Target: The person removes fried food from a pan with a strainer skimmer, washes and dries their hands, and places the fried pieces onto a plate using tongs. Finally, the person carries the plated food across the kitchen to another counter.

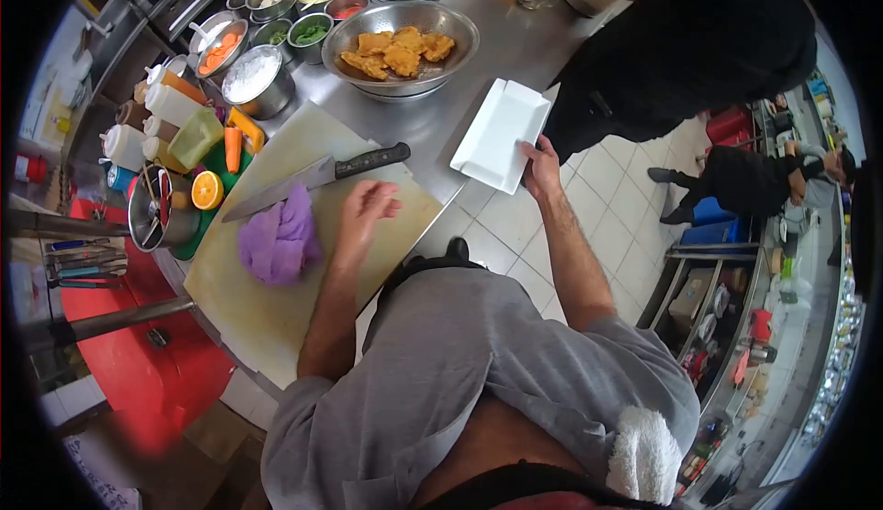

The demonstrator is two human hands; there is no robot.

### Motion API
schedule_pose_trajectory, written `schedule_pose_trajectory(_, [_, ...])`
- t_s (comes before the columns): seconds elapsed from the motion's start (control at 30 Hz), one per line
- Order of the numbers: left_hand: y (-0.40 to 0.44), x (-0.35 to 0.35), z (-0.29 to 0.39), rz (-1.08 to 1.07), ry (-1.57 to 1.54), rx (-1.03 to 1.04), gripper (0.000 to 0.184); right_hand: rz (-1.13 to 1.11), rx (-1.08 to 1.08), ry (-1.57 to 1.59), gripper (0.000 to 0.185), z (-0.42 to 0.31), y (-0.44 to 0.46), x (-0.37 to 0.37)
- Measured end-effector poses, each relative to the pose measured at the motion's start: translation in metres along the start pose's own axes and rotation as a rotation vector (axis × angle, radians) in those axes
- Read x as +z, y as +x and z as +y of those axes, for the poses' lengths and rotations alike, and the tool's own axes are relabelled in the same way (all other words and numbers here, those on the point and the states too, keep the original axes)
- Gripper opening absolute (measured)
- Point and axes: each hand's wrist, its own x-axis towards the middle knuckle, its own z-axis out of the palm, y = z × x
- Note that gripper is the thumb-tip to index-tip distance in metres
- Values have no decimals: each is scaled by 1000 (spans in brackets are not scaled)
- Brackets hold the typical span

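My right hand (541, 162) grips the near right edge of a white rectangular takeout box (502, 135), which is held at the counter's edge. The box is tilted and its inside cannot be made out clearly. My left hand (366, 211) is over the cutting board (303, 317), fingers loosely bent and holding nothing. Just beyond it lies a knife (317, 179) with a black handle. A crumpled purple cloth (279, 236) rests on the board, left of that hand. Farther back, a metal bowl (464, 41) holds several pieces of fried chicken (402, 52).
Small metal containers (311, 34) of ingredients crowd the back left. Squeeze bottles (173, 105), a halved orange (207, 190) and a pot of utensils (175, 220) line the left side. A person in black (681, 50) stands close on the right; another (745, 183) is farther off.
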Motion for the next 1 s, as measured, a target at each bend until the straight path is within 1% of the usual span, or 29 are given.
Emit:
schedule_pose_trajectory(0.1, [-9,-30,10,275,129,19,21,-22,34,-28,38,-6,42,1])
schedule_pose_trajectory(0.13, [-11,-36,10,310,124,19,21,-33,31,-38,39,-7,54,2])
schedule_pose_trajectory(0.2, [-19,-46,15,518,19,160,17,-22,17,-154,47,-16,72,9])
schedule_pose_trajectory(0.23, [-22,-49,18,583,48,182,16,-58,58,-60,48,-18,84,8])
schedule_pose_trajectory(0.27, [-24,-52,18,676,51,207,16,-48,33,-120,48,-18,97,10])
schedule_pose_trajectory(0.3, [-24,-55,18,735,14,208,15,-100,31,-209,46,-23,109,11])
schedule_pose_trajectory(0.33, [-26,-60,20,793,-25,210,14,-102,39,-233,46,-24,121,13])
schedule_pose_trajectory(0.37, [-30,-64,24,889,-23,232,14,-171,-37,-393,35,-13,154,-2])
schedule_pose_trajectory(0.4, [-32,-68,29,931,2,263,13,-210,-53,-409,37,-16,161,0])
schedule_pose_trajectory(0.47, [-41,-83,45,1007,39,301,13,-177,-30,-595,42,-16,190,-10])
schedule_pose_trajectory(0.5, [-46,-92,60,1119,107,319,13,-205,-13,-684,43,-23,194,-10])
schedule_pose_trajectory(0.53, [-48,-103,74,1222,179,332,14,-224,3,-770,44,-29,196,-9])
schedule_pose_trajectory(0.57, [-52,-121,87,1305,245,391,15,-239,-18,-778,41,-30,200,-11])
schedule_pose_trajectory(0.6, [-58,-145,99,1382,308,447,16,-248,-39,-790,38,-31,202,-11])
schedule_pose_trajectory(0.63, [-65,-180,106,1433,393,524,18,-243,-15,-816,35,-43,189,-4])
schedule_pose_trajectory(0.67, [-71,-215,114,1478,476,602,20,-267,-23,-762,32,-45,191,-10])
schedule_pose_trajectory(0.73, [-81,-251,148,1742,606,631,27,-188,-32,-650,32,-55,177,-11])
schedule_pose_trajectory(0.8, [-89,-329,156,1893,653,547,37,-129,-79,-559,31,-61,160,-15])
schedule_pose_trajectory(0.83, [-90,-344,164,1881,653,555,37,-95,-63,-534,29,-66,145,-12])
schedule_pose_trajectory(0.9, [-88,-362,180,2071,844,364,42,-71,-73,-496,27,-66,131,-17])
schedule_pose_trajectory(0.93, [-87,-371,181,2060,841,368,42,-58,-81,-467,26,-67,124,-21])
schedule_pose_trajectory(1.0, [-84,-388,184,2155,756,245,43,-43,-89,-495,27,-66,112,-23])
